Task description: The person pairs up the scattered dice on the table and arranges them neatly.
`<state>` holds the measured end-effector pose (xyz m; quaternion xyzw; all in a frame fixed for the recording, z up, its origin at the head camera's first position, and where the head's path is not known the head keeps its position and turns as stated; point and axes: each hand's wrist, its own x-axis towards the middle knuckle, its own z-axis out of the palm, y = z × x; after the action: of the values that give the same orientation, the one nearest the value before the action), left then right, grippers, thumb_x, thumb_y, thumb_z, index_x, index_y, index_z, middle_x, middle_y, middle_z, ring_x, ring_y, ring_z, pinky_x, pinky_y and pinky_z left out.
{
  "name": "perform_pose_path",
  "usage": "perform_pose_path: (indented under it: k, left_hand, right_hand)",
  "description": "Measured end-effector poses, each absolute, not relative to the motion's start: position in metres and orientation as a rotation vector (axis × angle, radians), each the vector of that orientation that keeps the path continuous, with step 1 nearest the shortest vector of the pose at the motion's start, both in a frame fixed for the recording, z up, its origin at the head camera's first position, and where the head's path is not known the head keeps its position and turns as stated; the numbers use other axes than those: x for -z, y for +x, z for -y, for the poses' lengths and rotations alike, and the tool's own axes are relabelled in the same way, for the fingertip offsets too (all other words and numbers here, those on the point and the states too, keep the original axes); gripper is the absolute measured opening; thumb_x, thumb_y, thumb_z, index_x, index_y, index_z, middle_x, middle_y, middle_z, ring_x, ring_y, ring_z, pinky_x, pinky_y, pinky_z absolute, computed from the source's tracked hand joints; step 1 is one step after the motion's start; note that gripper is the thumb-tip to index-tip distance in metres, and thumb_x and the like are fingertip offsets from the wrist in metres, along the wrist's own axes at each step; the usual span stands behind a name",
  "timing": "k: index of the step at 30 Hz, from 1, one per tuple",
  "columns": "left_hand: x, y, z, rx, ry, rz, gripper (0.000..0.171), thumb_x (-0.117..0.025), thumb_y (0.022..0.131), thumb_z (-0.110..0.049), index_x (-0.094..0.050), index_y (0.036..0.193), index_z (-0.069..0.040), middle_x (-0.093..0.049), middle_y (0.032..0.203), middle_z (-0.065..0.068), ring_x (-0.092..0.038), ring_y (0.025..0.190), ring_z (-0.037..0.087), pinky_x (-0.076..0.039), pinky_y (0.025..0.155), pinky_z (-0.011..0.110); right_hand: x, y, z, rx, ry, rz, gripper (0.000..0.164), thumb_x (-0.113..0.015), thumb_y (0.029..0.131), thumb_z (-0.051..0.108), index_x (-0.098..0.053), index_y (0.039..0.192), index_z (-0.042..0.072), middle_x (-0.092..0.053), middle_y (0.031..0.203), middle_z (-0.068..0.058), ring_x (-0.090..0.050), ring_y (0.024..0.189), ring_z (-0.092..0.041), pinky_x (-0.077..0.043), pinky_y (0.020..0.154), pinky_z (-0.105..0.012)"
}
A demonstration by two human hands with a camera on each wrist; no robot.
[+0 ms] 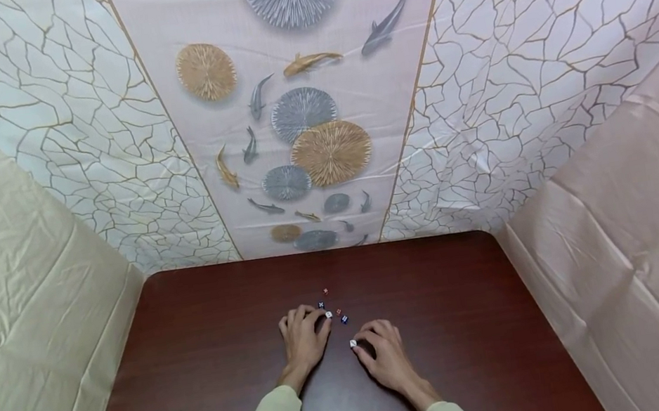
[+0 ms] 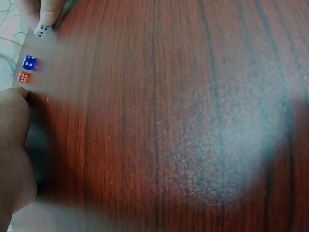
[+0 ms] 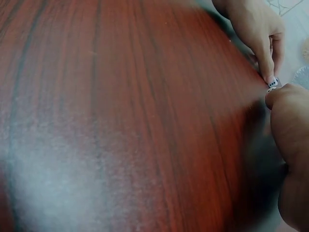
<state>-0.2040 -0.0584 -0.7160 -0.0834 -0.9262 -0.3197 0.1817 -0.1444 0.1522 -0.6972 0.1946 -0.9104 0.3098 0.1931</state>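
Observation:
Between thumb and fingers, my left hand (image 1: pixel 305 338) pinches a white die (image 1: pixel 329 315). To the right and nearer my body, my right hand (image 1: pixel 387 355) pinches another white die (image 1: pixel 353 343), whose dark pips show in the left wrist view. A blue die (image 1: pixel 344 320) and a red die (image 1: pixel 339 312) lie close together between the two hands. Just beyond the left fingertips is a second blue die (image 1: pixel 321 305), and a second red die (image 1: pixel 326 292) lies farthest back. In the right wrist view, the right hand (image 3: pixel 295 140) partly covers the dice.
The dice lie on a dark red-brown wooden table (image 1: pixel 206 323) with a glossy surface. A patterned cloth backdrop (image 1: pixel 303 117) stands behind its far edge. Plain pale cloth hangs along the left side (image 1: pixel 20 315) and the right side (image 1: pixel 639 223).

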Motion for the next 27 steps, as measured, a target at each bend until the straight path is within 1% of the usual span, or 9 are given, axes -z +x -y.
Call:
perform_pose_path:
  k: [8,12,19,24,27]
  left_hand:
    - [0.717,-0.204,0.060,0.907,-0.234,2.629,0.018,-0.088,0.099,-0.024,-0.088,0.115,-0.015,-0.077,0.118,0.008,-0.065,0.113,0.034,-0.041,0.110,0.064]
    - [0.718,-0.205,0.061,0.874,-0.239,2.620,0.018,-0.088,0.099,-0.024,-0.088,0.115,-0.016,-0.077,0.117,0.007,-0.066,0.111,0.032,-0.042,0.108,0.062]
    - [0.720,-0.202,0.065,0.951,-0.234,2.584,0.018,-0.088,0.099,-0.021,-0.088,0.115,-0.014,-0.077,0.116,0.008,-0.066,0.111,0.034,-0.040,0.108,0.064]
    - [0.718,-0.200,0.067,0.965,-0.234,2.591,0.018,-0.088,0.100,-0.022,-0.088,0.116,-0.016,-0.077,0.118,0.008,-0.066,0.112,0.035,-0.040,0.109,0.065]
    - [0.716,-0.199,0.067,0.937,-0.240,2.588,0.018,-0.088,0.099,-0.024,-0.088,0.116,-0.017,-0.078,0.118,0.007,-0.067,0.111,0.033,-0.041,0.107,0.063]
  right_hand:
    - [0.704,-0.142,-0.153,-0.855,0.570,2.530,0.016,-0.095,0.090,0.013,-0.085,0.103,0.013,-0.075,0.114,-0.006,-0.067,0.118,-0.034,-0.049,0.103,-0.057]
    - [0.706,-0.143,-0.152,-0.876,0.557,2.541,0.016,-0.095,0.091,0.013,-0.085,0.104,0.013,-0.074,0.115,-0.008,-0.067,0.119,-0.035,-0.049,0.103,-0.059]
    - [0.708,-0.142,-0.150,-0.872,0.543,2.552,0.017,-0.094,0.090,0.013,-0.084,0.104,0.013,-0.074,0.118,-0.009,-0.066,0.119,-0.035,-0.048,0.105,-0.060]
    - [0.711,-0.142,-0.150,-0.878,0.537,2.544,0.017,-0.093,0.090,0.013,-0.083,0.104,0.014,-0.073,0.118,-0.011,-0.066,0.119,-0.036,-0.047,0.106,-0.060]
    - [0.711,-0.142,-0.150,-0.878,0.530,2.547,0.017,-0.093,0.091,0.013,-0.083,0.104,0.013,-0.073,0.119,-0.012,-0.066,0.120,-0.036,-0.047,0.106,-0.061]
